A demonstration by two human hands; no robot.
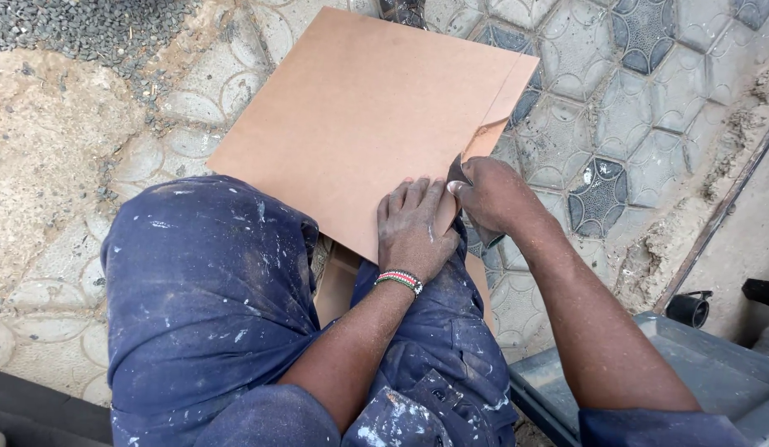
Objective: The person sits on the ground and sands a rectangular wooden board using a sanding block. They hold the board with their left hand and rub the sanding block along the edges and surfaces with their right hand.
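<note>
A large brown fibreboard sheet (pixel 359 116) rests tilted across my knees and the paved ground. My left hand (pixel 413 228) lies flat on its near edge, fingers together, pressing it down; a beaded bracelet circles the wrist. My right hand (pixel 492 194) is closed around a small dark blade or cutter (pixel 457 172) at the board's right side. A narrow strip (pixel 502 103) along the right edge is partly split from the sheet and bends away above the blade.
My legs in paint-spattered blue overalls (pixel 210 290) fill the lower left. Patterned paving stones (pixel 632 99) lie beyond the board, gravel (pixel 78 25) at top left. A grey metal box edge (pixel 699 364) sits at lower right beside a dark rail (pixel 723 207).
</note>
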